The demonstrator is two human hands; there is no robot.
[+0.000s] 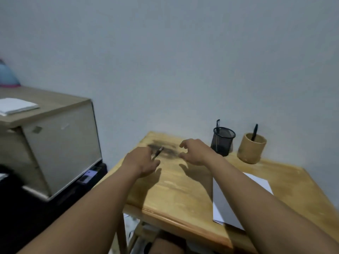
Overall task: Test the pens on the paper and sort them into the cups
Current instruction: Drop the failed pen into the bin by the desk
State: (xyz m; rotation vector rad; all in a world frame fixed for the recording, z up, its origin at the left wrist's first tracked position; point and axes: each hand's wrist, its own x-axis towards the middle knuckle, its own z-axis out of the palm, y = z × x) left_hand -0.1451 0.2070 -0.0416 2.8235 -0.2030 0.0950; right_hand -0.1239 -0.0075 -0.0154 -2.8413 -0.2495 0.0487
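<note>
Here the largest thing is the light brown wooden table [176, 195], its top smooth and varnished, with a dark smudged stain at the far corner. On its right part lies the white flat sheet of paper [222, 206], thin and rectangular, partly under the right forearm. Behind it, near the wall, stand the tan round cup [251, 150], smooth and thick-walled, and just beside it the black wire-mesh cup [222, 142]; each one holds a single dark pen upright.

The left hand [140, 162] has its fingers closed on a thin dark pen [157, 153] with a shiny part, held above the stained corner, well apart from the paper. The right hand [196, 152] hovers near, fingers spread and curved, holding nothing.

I judge that this pen is taken up but not yet tested. The next move probably calls for passing it to the right hand, or uncapping it, then carrying the tip to the paper for a short stroke; the slim barrel may slip, so a firm pinch is needed
</note>
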